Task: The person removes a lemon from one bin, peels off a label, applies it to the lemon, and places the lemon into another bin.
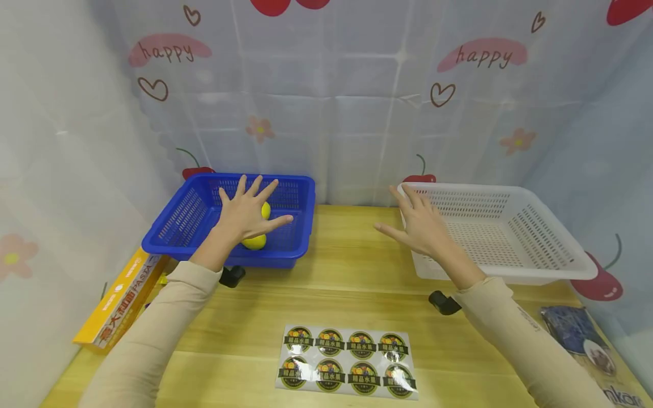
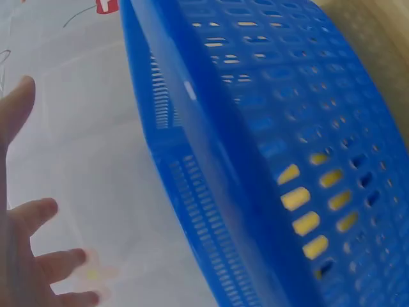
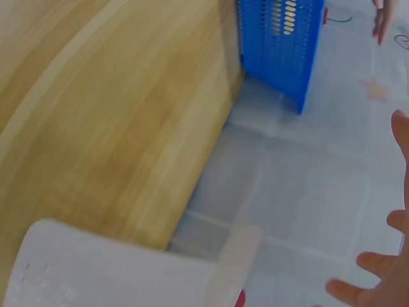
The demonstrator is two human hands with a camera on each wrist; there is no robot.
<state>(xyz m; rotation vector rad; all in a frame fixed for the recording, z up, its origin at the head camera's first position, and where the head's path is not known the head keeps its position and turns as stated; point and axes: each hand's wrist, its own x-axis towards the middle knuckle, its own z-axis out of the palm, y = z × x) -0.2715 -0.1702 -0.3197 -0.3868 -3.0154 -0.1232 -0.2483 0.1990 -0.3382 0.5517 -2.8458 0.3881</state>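
Note:
My left hand (image 1: 246,215) is spread above the blue basket (image 1: 176,250), its fingers straight and holding nothing. Two yellow round fruits, lemon-like, lie in that basket; the nearer yellow fruit (image 1: 255,242) shows just below the hand, and the other is partly covered by it. On the right, my right hand (image 1: 423,226) is held with fingers extended over the left end of the white basket (image 1: 551,272), also without anything in it. In the left wrist view, yellow shows through the slots of the blue basket wall (image 2: 281,83).
A sheet of round fruit stickers (image 1: 347,362) lies at the front middle of the wooden table (image 1: 357,306). An orange pasta box (image 1: 119,300) lies along the left edge. At the right edge is a blue and tan package (image 1: 586,340). A printed curtain (image 1: 326,113) hangs behind.

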